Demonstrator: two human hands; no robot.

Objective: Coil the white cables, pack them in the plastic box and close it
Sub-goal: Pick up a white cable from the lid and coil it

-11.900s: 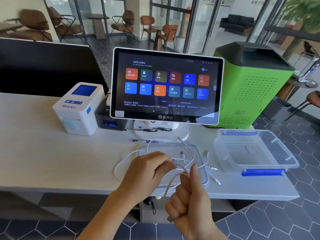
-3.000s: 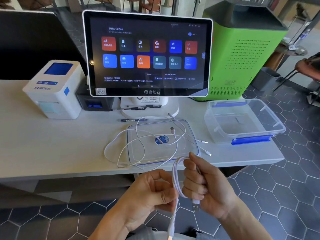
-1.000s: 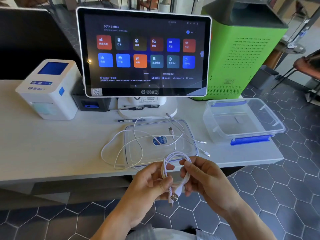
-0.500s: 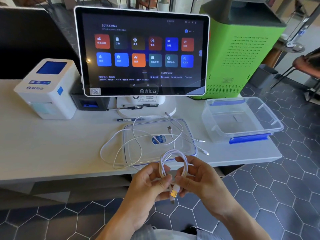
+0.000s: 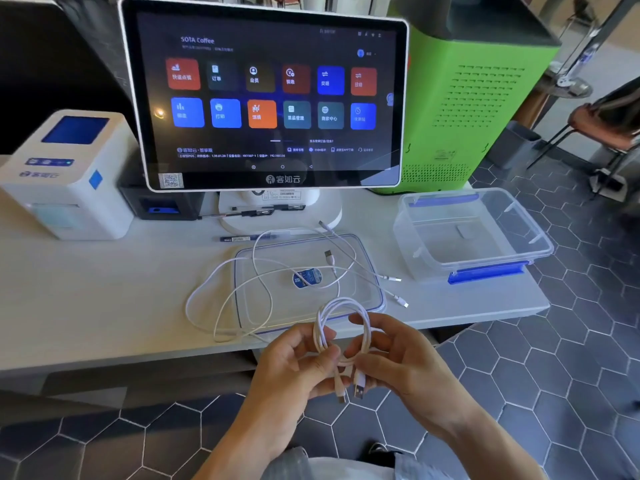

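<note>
A coiled white cable (image 5: 341, 308) is held in front of the table edge by both hands. My left hand (image 5: 294, 365) pinches its left side and my right hand (image 5: 405, 365) its right side. Its two plugs hang down between my fingers. Loose white cables (image 5: 242, 271) lie tangled across the clear box lid (image 5: 363, 254), which rests flat on the white table (image 5: 86, 292). The clear plastic box (image 5: 485, 265), with blue clips, stands open and empty at the table's right end.
A touchscreen terminal (image 5: 266, 98) stands behind the lid, with a white printer (image 5: 65, 174) to its left and a green machine (image 5: 467, 98) to its right. A blue pen (image 5: 239, 239) lies by the screen's base. Dark hexagon floor tiles lie below.
The cable has gone from a long strand pulled through my hands to a small finished loop. Over the last second both plugs have come to hang together at the bottom of the coil.
</note>
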